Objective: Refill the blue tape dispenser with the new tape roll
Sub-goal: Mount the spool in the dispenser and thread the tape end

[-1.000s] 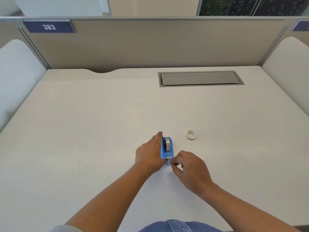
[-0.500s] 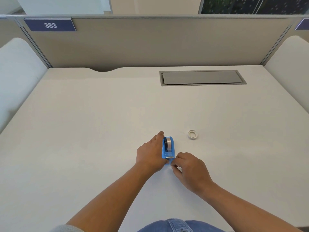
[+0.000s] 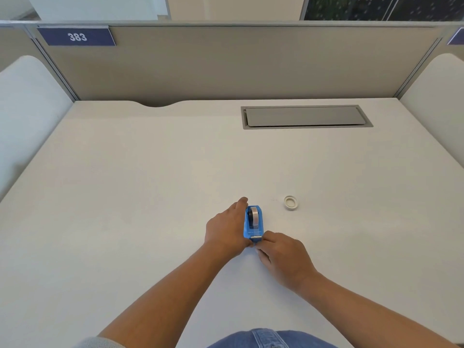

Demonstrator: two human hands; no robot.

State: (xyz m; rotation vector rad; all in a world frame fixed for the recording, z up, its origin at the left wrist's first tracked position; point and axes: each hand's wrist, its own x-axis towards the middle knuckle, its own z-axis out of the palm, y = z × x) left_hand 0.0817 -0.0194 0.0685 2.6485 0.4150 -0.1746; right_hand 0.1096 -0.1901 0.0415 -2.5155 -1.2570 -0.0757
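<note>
The blue tape dispenser (image 3: 254,231) stands on the white desk (image 3: 140,187) near its front middle, cutter end toward me. A clear tape roll (image 3: 253,216) sits upright inside it. My left hand (image 3: 226,228) wraps the dispenser's left side and holds it. My right hand (image 3: 282,257) is at the metal cutter, thumb and finger pinched together on the tape's end there. A small white ring, an empty tape core (image 3: 290,202), lies flat on the desk to the dispenser's right.
A grey cable hatch (image 3: 305,116) is set into the desk at the back right. A beige partition (image 3: 226,64) with a "383" sign (image 3: 77,36) closes the far edge. White side panels flank the desk. My jeans show at the bottom.
Both hands stay on the dispenser; my right fingers have shifted slightly closer to the cutter. The view has drifted a little.
</note>
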